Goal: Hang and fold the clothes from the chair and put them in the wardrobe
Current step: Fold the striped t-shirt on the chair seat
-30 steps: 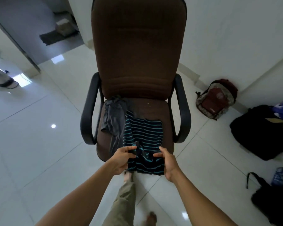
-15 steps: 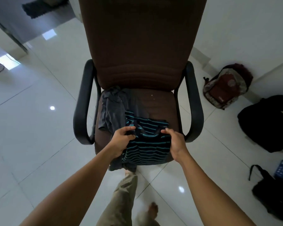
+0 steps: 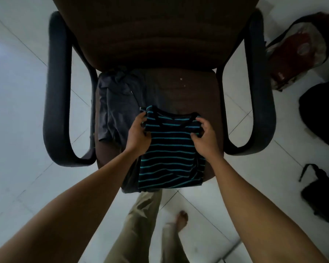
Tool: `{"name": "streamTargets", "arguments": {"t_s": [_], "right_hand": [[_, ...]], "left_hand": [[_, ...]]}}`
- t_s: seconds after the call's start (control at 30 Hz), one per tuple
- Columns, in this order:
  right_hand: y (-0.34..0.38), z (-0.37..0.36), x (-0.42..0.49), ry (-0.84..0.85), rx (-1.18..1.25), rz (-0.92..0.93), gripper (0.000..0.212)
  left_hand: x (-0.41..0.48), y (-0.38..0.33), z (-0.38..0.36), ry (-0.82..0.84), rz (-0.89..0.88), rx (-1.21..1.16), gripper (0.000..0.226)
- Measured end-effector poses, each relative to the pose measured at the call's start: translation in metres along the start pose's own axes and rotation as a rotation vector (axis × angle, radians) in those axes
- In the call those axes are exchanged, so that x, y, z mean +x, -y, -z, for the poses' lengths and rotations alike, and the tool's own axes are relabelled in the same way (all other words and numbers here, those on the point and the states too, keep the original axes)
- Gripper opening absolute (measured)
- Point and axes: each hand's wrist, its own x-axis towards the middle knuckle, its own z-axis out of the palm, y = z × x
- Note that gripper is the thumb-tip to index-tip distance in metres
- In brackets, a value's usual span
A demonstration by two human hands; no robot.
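One chair [image 3: 160, 35], two garments [image 3: 171, 154] [image 3: 118, 105], seemingly three bags [image 3: 300, 54] [image 3: 323, 114] [image 3: 321, 196].

We see a striped T-shirt [image 3: 171, 149] in black or very dark navy, crossed by thin teal horizontal stripes, with a plain dark neckline. The grey garment [image 3: 118, 103] is slate all over and has no pattern. The chair [image 3: 179, 88] is upholstered in dark brown, with a few pale specks on the seat, and its armrests [image 3: 57, 92] are black. The floor tiles [image 3: 17, 111] are glossy white with thin dark joints. The trousers [image 3: 137, 224] are khaki. The backpack [image 3: 296, 52] mixes dark red and beige panels, and the large bag [image 3: 321, 111] and the strapped bag [image 3: 323, 196] are both plain black.
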Motion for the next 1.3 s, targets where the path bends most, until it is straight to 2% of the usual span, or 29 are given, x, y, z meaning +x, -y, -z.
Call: {"name": "streamTargets", "arguments": {"t_s": [0.07,0.17,0.23,0.3,0.4,0.57,0.63,0.73,0.83,0.9,1.0,1.1,1.17,1.3], "right_hand": [[-0.005,-0.006,0.001,-0.076,0.021,-0.035,0.065],[-0.016,-0.016,-0.002,-0.306,-0.023,-0.116,0.068],[-0.020,-0.023,-0.004,-0.340,-0.097,-0.217,0.072],[-0.020,-0.029,-0.002,-0.290,-0.199,-0.293,0.072],[-0.019,-0.035,0.008,-0.234,-0.232,-0.253,0.053],[-0.012,-0.031,0.012,-0.104,0.079,-0.228,0.040],[-0.016,-0.027,0.012,-0.113,0.145,-0.218,0.039],[-0.020,-0.025,0.015,-0.180,0.142,-0.194,0.023],[-0.018,-0.025,0.021,-0.217,0.096,-0.178,0.024],[-0.016,-0.023,0.027,-0.200,0.086,-0.137,0.021],[-0.014,-0.017,0.030,-0.208,0.077,-0.088,0.020],[-0.022,-0.011,0.012,-0.190,0.074,-0.085,0.030],[-0.037,-0.008,-0.011,-0.117,0.095,-0.132,0.036],[-0.078,-0.006,-0.054,0.079,0.046,-0.250,0.036]], "left_hand": [[0.002,0.004,-0.008,-0.080,0.035,0.003,0.064],[0.002,0.016,-0.020,-0.143,0.176,0.087,0.050],[0.001,0.022,-0.025,-0.131,0.246,0.081,0.040],[0.000,0.023,-0.029,-0.118,0.279,0.032,0.035],[0.001,0.018,-0.032,-0.132,0.291,-0.020,0.031],[0.006,0.016,-0.028,-0.074,0.298,-0.140,0.019],[0.007,0.018,-0.027,-0.047,0.263,-0.149,0.018],[0.012,0.017,-0.027,-0.115,0.197,-0.106,0.024],[0.023,0.012,-0.032,-0.146,0.170,-0.135,0.023],[0.033,0.008,-0.035,-0.145,0.252,-0.237,0.014],[0.038,0.007,-0.034,-0.201,0.382,-0.408,0.012],[0.021,0.009,-0.033,-0.215,0.317,-0.328,0.032],[-0.001,0.014,-0.032,-0.184,0.264,-0.236,0.044],[-0.051,0.041,-0.033,-0.060,0.252,-0.015,0.043]]}}
